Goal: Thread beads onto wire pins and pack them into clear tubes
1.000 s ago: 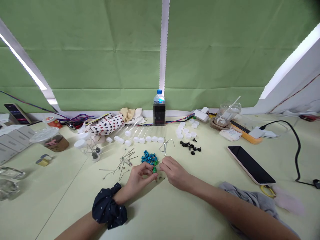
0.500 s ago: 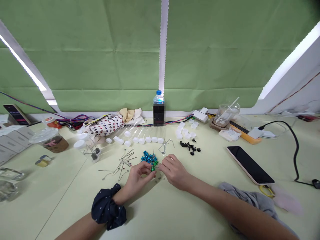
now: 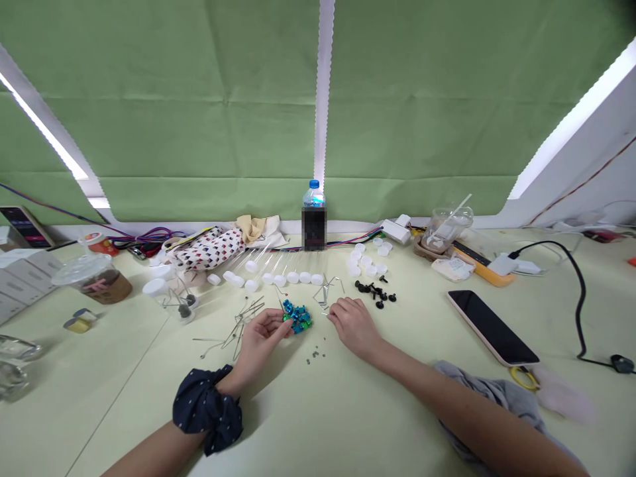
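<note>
My left hand (image 3: 263,338), with a dark dotted scrunchie (image 3: 209,409) at its wrist, is closed on a small green metal fitting (image 3: 286,318), mostly hidden by the fingers. A thin wire rod rises just above these fingertips. Right beside them lies a pile of shiny blue and green metal fittings (image 3: 299,319). My right hand (image 3: 355,326) pinches a small hex key (image 3: 324,313), whose thin end pokes out to the left. Several L-shaped keys (image 3: 324,295) lie just beyond it. Tiny dark screws (image 3: 315,354) are scattered on the table between the hands.
Bent metal rods (image 3: 238,328) lie left of the pile. Clear tubes with white caps (image 3: 279,280) and loose white caps (image 3: 368,262) are behind. Black thumbscrews (image 3: 380,291), a phone (image 3: 491,328) and a black cable (image 3: 579,291) are on the right. A bottle (image 3: 314,197) stands at the back.
My hands have moved apart. The left drew leftward with the green fitting, and the right went slightly right, its key now away from the fitting. The tiny screws show more fully.
</note>
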`<control>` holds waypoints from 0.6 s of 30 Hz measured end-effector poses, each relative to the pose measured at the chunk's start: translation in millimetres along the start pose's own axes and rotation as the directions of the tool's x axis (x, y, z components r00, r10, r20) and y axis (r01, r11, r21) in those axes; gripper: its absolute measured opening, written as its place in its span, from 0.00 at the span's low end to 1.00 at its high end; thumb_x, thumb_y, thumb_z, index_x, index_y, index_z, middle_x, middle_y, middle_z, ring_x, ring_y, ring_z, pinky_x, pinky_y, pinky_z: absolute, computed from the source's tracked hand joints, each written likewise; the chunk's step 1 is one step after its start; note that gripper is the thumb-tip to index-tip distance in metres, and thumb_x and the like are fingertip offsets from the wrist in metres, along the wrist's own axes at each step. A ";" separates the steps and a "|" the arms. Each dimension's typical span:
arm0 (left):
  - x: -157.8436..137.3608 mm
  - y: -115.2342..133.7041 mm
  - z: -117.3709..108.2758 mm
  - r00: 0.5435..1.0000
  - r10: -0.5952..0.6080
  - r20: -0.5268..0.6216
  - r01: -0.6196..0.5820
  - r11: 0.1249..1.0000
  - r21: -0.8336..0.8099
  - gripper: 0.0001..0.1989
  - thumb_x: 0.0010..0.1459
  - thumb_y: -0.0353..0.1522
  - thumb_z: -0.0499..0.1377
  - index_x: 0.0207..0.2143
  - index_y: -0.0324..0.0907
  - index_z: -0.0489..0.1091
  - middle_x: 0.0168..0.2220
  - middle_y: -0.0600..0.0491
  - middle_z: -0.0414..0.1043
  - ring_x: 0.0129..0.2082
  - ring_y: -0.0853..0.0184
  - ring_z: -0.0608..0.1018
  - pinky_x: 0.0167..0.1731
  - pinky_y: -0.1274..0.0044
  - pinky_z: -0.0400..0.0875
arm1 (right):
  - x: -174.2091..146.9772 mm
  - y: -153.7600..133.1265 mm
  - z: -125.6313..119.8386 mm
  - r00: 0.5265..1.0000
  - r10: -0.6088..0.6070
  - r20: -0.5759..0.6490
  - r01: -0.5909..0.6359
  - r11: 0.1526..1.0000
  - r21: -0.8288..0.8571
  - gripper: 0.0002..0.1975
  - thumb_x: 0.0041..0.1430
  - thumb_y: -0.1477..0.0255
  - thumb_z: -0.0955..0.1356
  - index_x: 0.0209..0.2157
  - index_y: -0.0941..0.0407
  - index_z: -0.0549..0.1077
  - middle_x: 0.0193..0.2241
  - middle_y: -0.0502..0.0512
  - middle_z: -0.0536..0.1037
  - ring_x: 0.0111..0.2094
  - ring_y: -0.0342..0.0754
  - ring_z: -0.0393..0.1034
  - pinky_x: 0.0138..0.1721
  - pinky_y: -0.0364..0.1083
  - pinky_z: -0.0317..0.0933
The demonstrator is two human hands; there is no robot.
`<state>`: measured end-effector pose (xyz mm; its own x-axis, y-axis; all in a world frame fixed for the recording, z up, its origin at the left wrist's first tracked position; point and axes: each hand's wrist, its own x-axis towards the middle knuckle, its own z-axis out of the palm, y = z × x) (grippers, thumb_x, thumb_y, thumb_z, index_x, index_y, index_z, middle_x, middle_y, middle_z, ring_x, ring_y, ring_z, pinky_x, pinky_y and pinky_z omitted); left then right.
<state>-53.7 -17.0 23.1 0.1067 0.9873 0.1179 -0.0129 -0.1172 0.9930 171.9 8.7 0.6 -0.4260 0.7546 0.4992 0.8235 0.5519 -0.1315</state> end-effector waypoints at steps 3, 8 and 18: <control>1.7 -2.4 -3.4 1.000 0.000 -0.014 0.000 1.000 -0.002 0.12 0.51 0.35 0.62 0.37 0.39 0.68 0.31 0.51 0.74 0.29 0.69 0.75 0.30 0.78 0.70 | -1.4 3.6 2.8 0.997 0.065 0.050 -0.065 0.998 0.005 0.07 0.59 0.75 0.63 0.26 0.58 0.66 0.26 0.53 0.70 0.31 0.46 0.62 0.34 0.46 0.50; 4.9 -3.6 -7.1 0.998 -0.028 -0.056 0.025 0.999 -0.045 0.13 0.49 0.35 0.63 0.37 0.39 0.69 0.34 0.49 0.75 0.32 0.68 0.75 0.33 0.78 0.70 | -2.5 5.2 5.0 0.991 0.094 0.092 -0.096 0.995 0.024 0.08 0.58 0.75 0.65 0.25 0.58 0.66 0.26 0.52 0.70 0.31 0.46 0.63 0.33 0.45 0.50; 6.2 -1.3 -6.2 0.997 -0.061 -0.057 0.054 0.991 -0.122 0.12 0.48 0.33 0.64 0.35 0.39 0.69 0.35 0.50 0.75 0.33 0.68 0.74 0.36 0.77 0.70 | 3.6 4.0 -5.7 0.947 0.183 0.264 -0.201 0.979 0.043 0.07 0.58 0.70 0.65 0.27 0.57 0.67 0.29 0.51 0.71 0.35 0.46 0.64 0.37 0.45 0.51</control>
<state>-59.2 -10.1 22.6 0.0507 0.9971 0.0569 -0.1284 -0.0500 0.9905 175.8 11.6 6.7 -0.3514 0.9094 0.2226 0.8756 0.4034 -0.2658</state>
